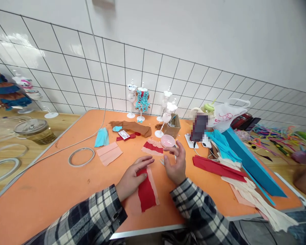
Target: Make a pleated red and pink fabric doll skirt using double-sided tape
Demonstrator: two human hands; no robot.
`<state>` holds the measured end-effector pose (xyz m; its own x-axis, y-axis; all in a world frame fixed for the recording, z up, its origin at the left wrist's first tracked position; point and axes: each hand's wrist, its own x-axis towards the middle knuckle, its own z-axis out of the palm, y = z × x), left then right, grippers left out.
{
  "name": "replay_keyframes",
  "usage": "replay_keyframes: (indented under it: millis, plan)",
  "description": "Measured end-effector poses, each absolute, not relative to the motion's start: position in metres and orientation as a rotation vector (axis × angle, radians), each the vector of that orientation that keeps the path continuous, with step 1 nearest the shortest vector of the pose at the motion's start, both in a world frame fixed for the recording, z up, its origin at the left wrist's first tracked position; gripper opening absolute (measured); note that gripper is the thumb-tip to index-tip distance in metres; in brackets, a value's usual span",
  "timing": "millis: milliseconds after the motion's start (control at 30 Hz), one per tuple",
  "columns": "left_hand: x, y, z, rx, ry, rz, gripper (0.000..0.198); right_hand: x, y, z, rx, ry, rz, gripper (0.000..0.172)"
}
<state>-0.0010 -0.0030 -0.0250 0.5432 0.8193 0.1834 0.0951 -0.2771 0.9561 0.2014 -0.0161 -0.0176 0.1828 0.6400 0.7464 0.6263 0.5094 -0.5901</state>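
Note:
My left hand [134, 177] lies over the left side of a red paper piece [148, 192] with pale pink edges, its fingers stretched out. Part of that piece is hidden under the hand. To its right, my right hand [176, 165] is raised with thumb and fingers apart and nothing visible between them. Small, thin, pale items [162, 161] lie near its thumb, too small to name. Beyond the hands are a second red-and-pink paper piece [153, 147] and a small pink bowl [168, 140].
Several white mannequins [142, 100] and a cardboard box [172, 126] stand at the back of the orange table [73, 190]. Left are a tape ring [81, 157] and pink paper [109, 153]. Right lie red folded paper [219, 168], blue strips [255, 166] and a phone [199, 127].

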Motion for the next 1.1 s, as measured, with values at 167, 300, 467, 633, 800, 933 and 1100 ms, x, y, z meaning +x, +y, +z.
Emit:
replay_keyframes:
  millis: [167, 300, 467, 633, 800, 933, 1100]
  plan:
    - [-0.004, -0.004, -0.030, 1.733, 0.681, 0.809, 0.071, 0.176, -0.045, -0.032, -1.154, -1.592, -0.053, 0.071]
    - [-0.004, -0.006, -0.032, 1.828, 0.637, 0.784, 0.067, 0.178, -0.042, -0.030, -1.198, -1.644, -0.177, 0.065]
    - [-0.003, -0.006, -0.034, 1.954, 0.637, 0.796, 0.060, 0.182, -0.041, -0.032, -1.254, -1.655, -0.251, 0.050]
    - [-0.002, -0.005, -0.032, 2.081, 0.651, 0.821, 0.055, 0.184, -0.043, -0.031, -1.242, -1.688, -0.251, 0.036]
    - [-0.003, -0.005, -0.025, 2.308, 0.746, 0.833, 0.046, 0.185, -0.044, -0.027, -1.269, -1.710, 0.056, 0.029]
    - [-0.007, 0.004, -0.024, 2.353, 0.911, 0.826, 0.035, 0.188, -0.036, -0.029, -1.257, -1.469, 0.555, 0.029]
    - [-0.007, 0.010, -0.025, 2.288, 1.056, 0.807, 0.028, 0.194, -0.024, -0.033, -1.242, -1.386, 0.726, 0.031]
